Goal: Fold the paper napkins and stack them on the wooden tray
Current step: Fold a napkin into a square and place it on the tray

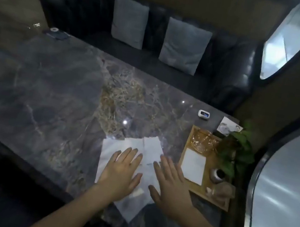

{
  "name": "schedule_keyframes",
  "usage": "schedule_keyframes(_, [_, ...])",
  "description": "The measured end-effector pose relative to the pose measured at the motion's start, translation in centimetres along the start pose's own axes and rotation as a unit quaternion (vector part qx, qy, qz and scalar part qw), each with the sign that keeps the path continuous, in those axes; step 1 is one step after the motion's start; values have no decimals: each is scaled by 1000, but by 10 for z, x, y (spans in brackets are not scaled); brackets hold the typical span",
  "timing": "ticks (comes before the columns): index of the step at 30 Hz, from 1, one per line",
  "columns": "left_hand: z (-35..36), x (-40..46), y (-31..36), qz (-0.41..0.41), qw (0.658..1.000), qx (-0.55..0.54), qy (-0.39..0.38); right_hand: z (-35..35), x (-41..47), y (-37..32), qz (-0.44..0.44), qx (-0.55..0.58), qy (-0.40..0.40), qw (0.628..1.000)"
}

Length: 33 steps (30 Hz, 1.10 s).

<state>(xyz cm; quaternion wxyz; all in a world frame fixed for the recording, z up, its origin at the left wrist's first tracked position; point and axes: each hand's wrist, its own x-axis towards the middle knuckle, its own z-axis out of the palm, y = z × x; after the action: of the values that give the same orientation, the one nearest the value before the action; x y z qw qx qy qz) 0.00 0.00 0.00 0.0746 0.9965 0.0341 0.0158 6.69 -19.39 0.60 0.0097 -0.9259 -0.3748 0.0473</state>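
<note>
White paper napkins (150, 148) lie spread out near the front edge of the dark marble table (49, 97). My left hand (121, 173) rests flat on them with fingers apart, holding nothing. My right hand (168, 185) lies flat beside it, fingers spread, over the napkins' right side. To the right sits the wooden tray (203, 190), and a folded white napkin (193, 166) lies flat on it.
On the tray also stand a clear glass dish (203, 143), a small round pot (217, 175) and a pale object (221, 191). A green plant (237, 149), a card (229, 127) and a small white device (203, 114) are behind. A dark sofa with two grey cushions (183, 46) runs along the far side.
</note>
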Motion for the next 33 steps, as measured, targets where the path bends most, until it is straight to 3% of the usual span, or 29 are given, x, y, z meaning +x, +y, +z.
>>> schedule_keyframes(13, [44,-64,9,60,993,-85,-48,61,-35,-30,-87,3,-25,996])
schedule_keyframes(19, [52,-73,6,74,993,-61,-66,75,-32,-27,-141,9,18,990])
schedule_keyframes(26, [61,-73,4,83,993,-58,-64,81,-24,-26,-161,29,56,985])
schedule_keyframes(33, [62,-72,4,90,992,-68,-47,75,-24,-28,-145,31,43,988])
